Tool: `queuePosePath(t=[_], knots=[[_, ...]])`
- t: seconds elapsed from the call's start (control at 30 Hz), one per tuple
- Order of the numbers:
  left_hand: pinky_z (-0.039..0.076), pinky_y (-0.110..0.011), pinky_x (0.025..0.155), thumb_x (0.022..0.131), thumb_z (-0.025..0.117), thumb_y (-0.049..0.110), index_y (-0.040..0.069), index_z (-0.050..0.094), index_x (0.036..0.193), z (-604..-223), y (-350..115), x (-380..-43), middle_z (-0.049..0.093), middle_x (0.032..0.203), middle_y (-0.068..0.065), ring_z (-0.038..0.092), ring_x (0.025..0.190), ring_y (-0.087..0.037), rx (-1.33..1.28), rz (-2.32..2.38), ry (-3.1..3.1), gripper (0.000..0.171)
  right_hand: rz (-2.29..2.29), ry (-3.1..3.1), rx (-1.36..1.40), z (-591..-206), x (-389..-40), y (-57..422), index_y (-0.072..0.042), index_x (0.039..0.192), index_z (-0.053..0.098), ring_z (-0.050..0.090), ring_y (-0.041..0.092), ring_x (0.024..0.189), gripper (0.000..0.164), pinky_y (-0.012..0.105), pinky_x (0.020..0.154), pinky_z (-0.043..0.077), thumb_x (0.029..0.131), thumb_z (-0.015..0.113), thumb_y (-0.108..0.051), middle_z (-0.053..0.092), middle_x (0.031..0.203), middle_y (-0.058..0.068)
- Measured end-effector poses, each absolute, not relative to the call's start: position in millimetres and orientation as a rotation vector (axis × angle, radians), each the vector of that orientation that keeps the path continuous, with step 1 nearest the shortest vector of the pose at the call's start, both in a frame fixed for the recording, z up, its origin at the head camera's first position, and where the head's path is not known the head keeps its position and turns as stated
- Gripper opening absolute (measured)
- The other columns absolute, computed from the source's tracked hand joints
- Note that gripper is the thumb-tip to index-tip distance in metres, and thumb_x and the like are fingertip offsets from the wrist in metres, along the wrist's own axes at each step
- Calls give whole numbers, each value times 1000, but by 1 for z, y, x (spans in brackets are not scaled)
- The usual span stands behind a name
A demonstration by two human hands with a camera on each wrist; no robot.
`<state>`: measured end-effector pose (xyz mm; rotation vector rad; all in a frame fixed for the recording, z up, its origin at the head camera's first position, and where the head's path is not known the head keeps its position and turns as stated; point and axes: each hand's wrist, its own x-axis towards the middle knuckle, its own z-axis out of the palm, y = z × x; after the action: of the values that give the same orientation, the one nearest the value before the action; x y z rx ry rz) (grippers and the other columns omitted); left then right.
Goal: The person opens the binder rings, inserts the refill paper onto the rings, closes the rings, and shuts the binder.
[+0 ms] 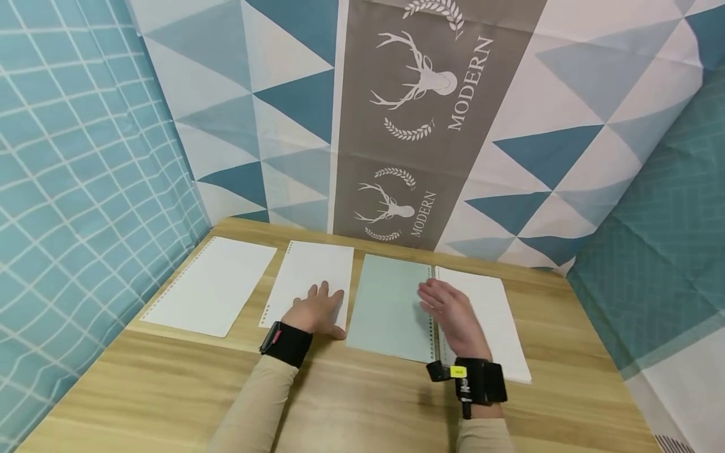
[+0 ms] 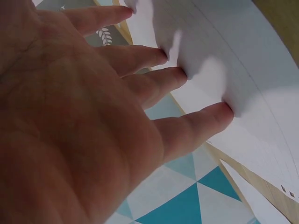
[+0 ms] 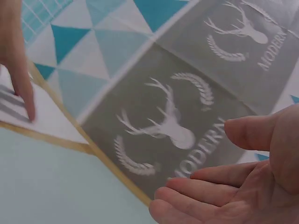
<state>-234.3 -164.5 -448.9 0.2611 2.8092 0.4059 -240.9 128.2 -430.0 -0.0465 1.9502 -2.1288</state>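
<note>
So the pale green cover (image 1: 391, 305) lies flat on the wooden table (image 1: 351, 402), and pretty much everything sits around it. Just left of it there's a punched white sheet (image 1: 317, 264), holes down its left side, and the left hand (image 1: 314, 311) is on that one: fingers straight and fanned apart, fingertips touching the paper, nothing gripped. Further left of the green cover is a second punched sheet (image 1: 212, 283), also flat, with a gap of bare wood between the two.

Along the cover's right edge runs the binding (image 1: 436, 346), and right of that, the white pages (image 1: 495, 314). The right hand (image 1: 453, 314) is over the binding, fingers straight and held together, thumb sticking out away from them, nothing in its grasp. Honestly can't tell from these angles whether it's touching the binding or just above it.

Both wrists have black straps (image 1: 291, 343) on, with beige sleeves (image 1: 252, 402) below. Behind the green cover hangs a patterned cloth (image 1: 362, 138) with white deer heads and "MODERN" on grey.
</note>
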Motion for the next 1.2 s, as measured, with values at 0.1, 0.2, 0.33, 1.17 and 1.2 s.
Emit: queuePosePath(t=[0.1, 0.2, 0.33, 1.17, 1.2], knots=[[35, -74, 107, 79, 86, 46, 10, 40, 155, -448, -165, -234, 28, 162, -28, 28, 149, -48, 255, 396, 2823, 95, -2108, 1885, -112, -441, -241, 100, 7, 156, 26, 37, 39, 150, 57, 49, 123, 31, 110, 42, -23, 35, 159, 29], [38, -73, 103, 77, 87, 47, 10, 44, 153, -448, -165, -233, 35, 158, -27, 34, 145, -47, 254, 376, 2848, 94, -2019, 1868, -188, -452, -240, 70, 10, 154, 27, 38, 43, 148, 59, 51, 122, 31, 109, 45, -23, 36, 157, 33], [41, -72, 101, 76, 87, 48, 11, 47, 151, -449, -166, -233, 41, 153, -26, 40, 140, -46, 263, 367, 2873, 93, -1922, 1773, -275, -465, -237, 42, 11, 155, 22, 36, 44, 148, 67, 52, 122, 30, 109, 47, -30, 33, 158, 35], [36, -73, 106, 72, 90, 50, 15, 47, 152, -449, -171, -230, 37, 160, -22, 36, 146, -45, 291, 400, 2860, 97, -2193, 1247, -46, -475, -233, 10, 5, 158, 12, 10, 37, 156, 79, 49, 129, 13, 107, 50, -41, 10, 165, 25], [37, -73, 106, 72, 90, 50, 15, 47, 152, -449, -170, -230, 37, 160, -22, 35, 146, -45, 292, 396, 2859, 97, -2195, 1257, -46, -473, -234, 11, 5, 158, 11, 9, 37, 157, 78, 50, 129, 13, 107, 50, -40, 9, 166, 25]])
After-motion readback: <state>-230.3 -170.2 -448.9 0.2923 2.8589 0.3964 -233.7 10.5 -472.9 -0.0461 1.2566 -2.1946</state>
